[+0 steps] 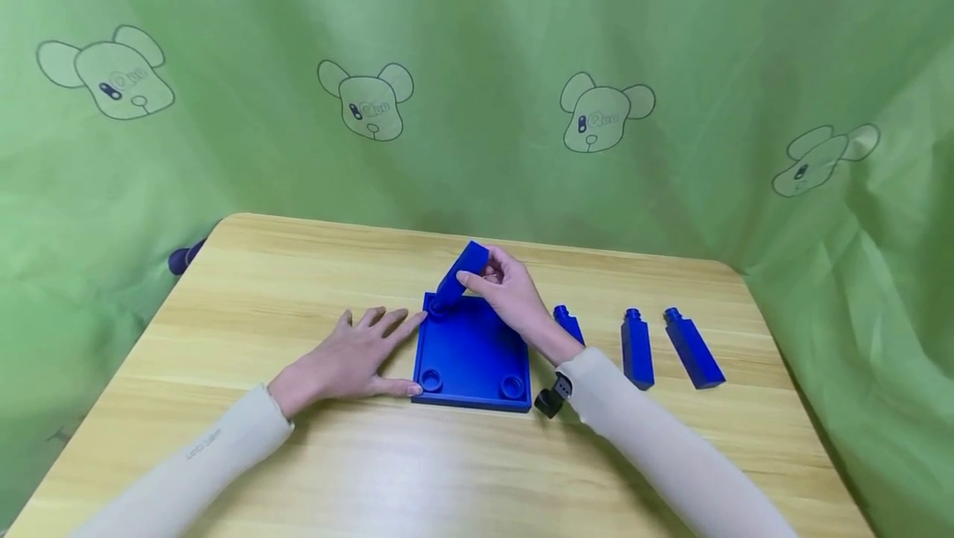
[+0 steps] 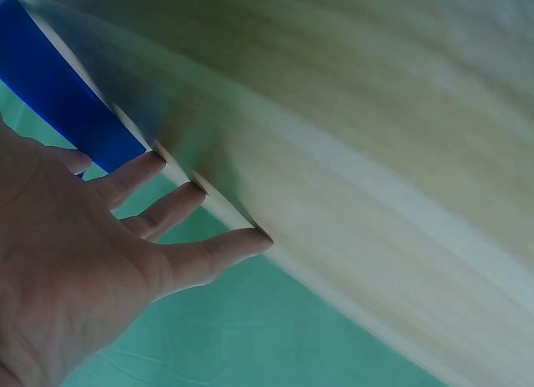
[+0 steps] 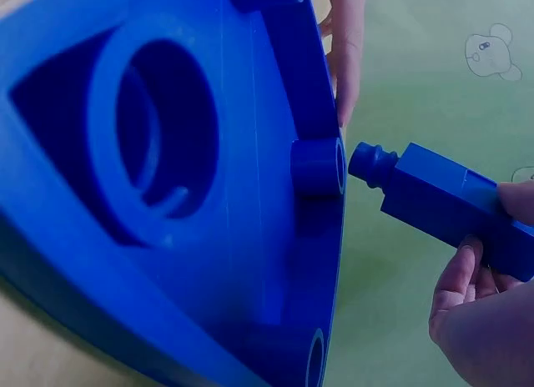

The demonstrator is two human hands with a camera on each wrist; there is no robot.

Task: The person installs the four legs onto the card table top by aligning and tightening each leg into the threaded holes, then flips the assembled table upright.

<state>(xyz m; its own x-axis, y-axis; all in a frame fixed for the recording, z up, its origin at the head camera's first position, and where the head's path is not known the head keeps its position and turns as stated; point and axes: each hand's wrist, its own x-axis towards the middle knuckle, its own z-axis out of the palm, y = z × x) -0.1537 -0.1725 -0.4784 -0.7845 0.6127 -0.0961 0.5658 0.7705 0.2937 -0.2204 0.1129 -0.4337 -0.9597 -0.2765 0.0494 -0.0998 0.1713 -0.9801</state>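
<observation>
A square blue panel (image 1: 473, 356) with a raised rim lies on the table, round threaded sockets (image 1: 512, 386) in its corners. My right hand (image 1: 514, 294) pinches a blue square leg (image 1: 464, 269) between thumb and fingers, tilted with its threaded end down at the far left corner. The right wrist view puts that threaded end (image 3: 372, 163) just off a socket (image 3: 319, 166), a small gap between them. With fingers spread and fairly straight, my left hand (image 1: 350, 360) touches the panel's left edge with thumb and index finger. The far right corner is hidden behind my right hand.
To the right of the panel lie three more blue legs (image 1: 638, 349), one partly covered by my right wrist. A wooden table (image 1: 358, 463) carries everything. Green cloth (image 1: 484, 16) with bear-head drawings hangs behind and around it. A dark object (image 1: 182, 259) shows past the table's left edge.
</observation>
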